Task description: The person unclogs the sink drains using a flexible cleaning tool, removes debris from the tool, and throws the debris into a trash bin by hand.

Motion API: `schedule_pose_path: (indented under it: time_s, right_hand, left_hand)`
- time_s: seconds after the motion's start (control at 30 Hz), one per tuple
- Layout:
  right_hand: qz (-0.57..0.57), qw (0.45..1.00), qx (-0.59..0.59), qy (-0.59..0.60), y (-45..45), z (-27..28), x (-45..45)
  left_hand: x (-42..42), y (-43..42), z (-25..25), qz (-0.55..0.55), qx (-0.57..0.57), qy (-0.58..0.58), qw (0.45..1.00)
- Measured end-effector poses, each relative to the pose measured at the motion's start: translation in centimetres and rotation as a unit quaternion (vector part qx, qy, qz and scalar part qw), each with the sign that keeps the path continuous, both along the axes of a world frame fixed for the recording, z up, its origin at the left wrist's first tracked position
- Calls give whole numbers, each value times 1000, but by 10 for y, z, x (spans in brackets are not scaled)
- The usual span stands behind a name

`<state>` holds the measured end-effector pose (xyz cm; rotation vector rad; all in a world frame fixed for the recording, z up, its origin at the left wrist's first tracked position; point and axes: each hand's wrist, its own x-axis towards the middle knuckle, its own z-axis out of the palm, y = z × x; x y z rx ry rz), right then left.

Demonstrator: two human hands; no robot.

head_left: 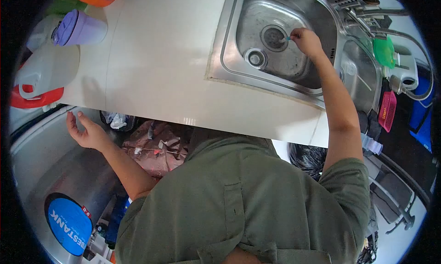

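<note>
Over the steel sink basin (pixel 294 66), my right hand (pixel 305 41) pinches a small, thin brush-like item (pixel 285 39) with a bluish end. Its tip lies over the round drain (pixel 274 38). A metal strainer cup (pixel 255 58) sits in the basin's near left corner, apart from the hand. My left hand (pixel 87 131) hangs off the counter's edge at the left, palm up with fingers apart, and holds nothing. It is nearest to the white jug with the red base.
The pale counter (pixel 161 57) lies left of the sink. A purple tumbler (pixel 82 28) and a white jug (pixel 50 71) stand at far left. A faucet (pixel 404 91), green cup (pixel 385 51) and pink basket (pixel 387 111) are at right.
</note>
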<state>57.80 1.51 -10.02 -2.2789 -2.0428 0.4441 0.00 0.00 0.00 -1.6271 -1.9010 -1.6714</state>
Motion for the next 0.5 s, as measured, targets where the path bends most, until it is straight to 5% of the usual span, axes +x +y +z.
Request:
schedule_pose_path:
  time_s: [0.23,0.5]
  right_hand:
    - [121,991,-15,-64,32,-38,-3]
    - [311,930,-74,-179,57,-87,-18]
  left_hand:
    - [0,-40,-3,32,26,-16,999]
    - [61,-198,-28,163,22,-63,984]
